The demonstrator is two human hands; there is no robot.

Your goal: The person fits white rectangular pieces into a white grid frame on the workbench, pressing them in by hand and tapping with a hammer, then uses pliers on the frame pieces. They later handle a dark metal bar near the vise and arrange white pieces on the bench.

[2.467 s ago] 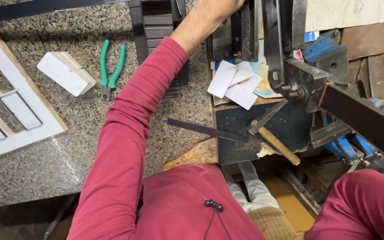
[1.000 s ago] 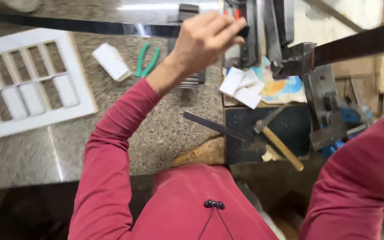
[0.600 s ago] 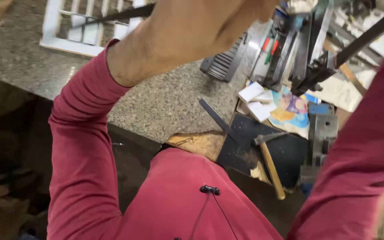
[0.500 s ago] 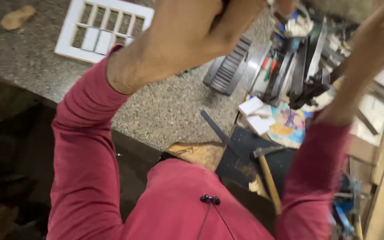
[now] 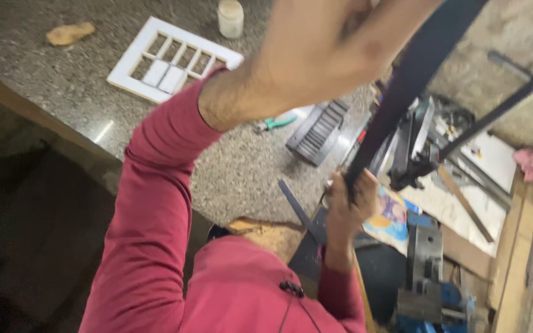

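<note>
granite counter point(image 5: 242, 179), white grille point(image 5: 171, 60), cluttered workbench point(image 5: 464, 246)

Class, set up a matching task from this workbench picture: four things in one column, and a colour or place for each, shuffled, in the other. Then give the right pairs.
Things:
1. grid frame
2. pliers
3. small jar
4. flat metal bar

Descriptions:
A. dark, gripped at its lower end by the right hand
B. green handles, lying on the stone counter
C. white, with rows of slots
D. pale, standing just beyond the frame's far corner

Pairs: 1-C, 2-B, 3-D, 4-A
</note>
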